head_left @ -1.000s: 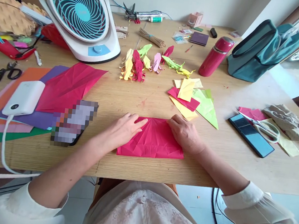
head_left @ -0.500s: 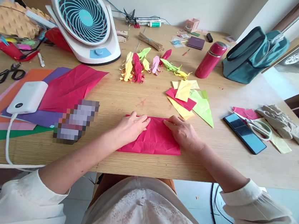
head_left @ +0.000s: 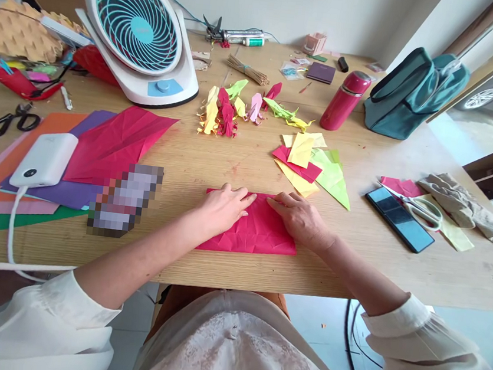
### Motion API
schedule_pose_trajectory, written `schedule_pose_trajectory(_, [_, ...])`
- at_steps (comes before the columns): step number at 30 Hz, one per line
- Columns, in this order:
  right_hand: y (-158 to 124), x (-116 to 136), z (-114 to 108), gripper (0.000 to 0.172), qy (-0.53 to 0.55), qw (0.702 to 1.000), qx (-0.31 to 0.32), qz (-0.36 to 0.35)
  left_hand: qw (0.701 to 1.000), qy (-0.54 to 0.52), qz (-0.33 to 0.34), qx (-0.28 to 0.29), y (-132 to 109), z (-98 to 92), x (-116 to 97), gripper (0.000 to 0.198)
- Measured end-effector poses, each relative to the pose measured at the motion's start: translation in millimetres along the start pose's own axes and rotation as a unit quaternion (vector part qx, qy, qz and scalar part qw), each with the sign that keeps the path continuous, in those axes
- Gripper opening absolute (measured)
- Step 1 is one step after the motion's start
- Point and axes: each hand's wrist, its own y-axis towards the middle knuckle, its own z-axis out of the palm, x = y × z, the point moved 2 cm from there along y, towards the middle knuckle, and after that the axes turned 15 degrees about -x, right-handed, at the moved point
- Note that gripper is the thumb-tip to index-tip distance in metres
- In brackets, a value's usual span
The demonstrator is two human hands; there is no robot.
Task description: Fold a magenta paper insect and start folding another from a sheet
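A red sheet of paper (head_left: pixel 258 234), folded into a wide rectangle and marked with creases, lies near the table's front edge. My left hand (head_left: pixel 226 206) rests on its left half, fingers stretched along the far edge toward the middle. On the right part, my right hand (head_left: pixel 300 218) presses down with its fingers pointing left along the same edge. A short stretch of paper shows between the two sets of fingertips. Both hands are open and lie on the sheet rather than pinching it; parts of the sheet are hidden beneath them.
Beyond the sheet lie yellow and green paper pieces (head_left: pixel 330 174) and several folded paper figures (head_left: pixel 226 111). Coloured sheets (head_left: pixel 118 140), a power bank (head_left: pixel 44 159) and a fan (head_left: pixel 164 80) are left. A phone (head_left: pixel 398 219), scissors (head_left: pixel 425 211), red flask (head_left: pixel 345 101) and teal bag (head_left: pixel 391 106) are right.
My left hand has slid a little to the right along the paper's far edge, bringing its fingertips closer to my right hand. My right hand stays almost in place.
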Motion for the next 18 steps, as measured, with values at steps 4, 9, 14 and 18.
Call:
schedule_pose_trajectory(4, [-3, -2, 2, 0.043, -0.005, 1.0, 0.007, -0.006, 1.0, -0.013, 0.002, 0.015, 3, 0.6, 0, 0.051])
schedule_pose_trajectory(9, [-1, -5, -1, 0.044, 0.0, 0.999, 0.009, -0.033, 0.999, -0.025, -0.016, 0.016, 2, 2.6, -1, 0.054])
schedule_pose_trajectory(14, [16, -4, -8, 0.042, -0.005, 0.999, 0.053, 0.007, 0.999, -0.021, -0.018, 0.025, 0, 0.8, -4, 0.056])
schedule_pose_trajectory(18, [24, 2, -8, 0.039, -0.031, 0.996, 0.077, 0.014, 0.999, -0.012, -0.015, 0.031, 0, -0.2, -5, 0.057])
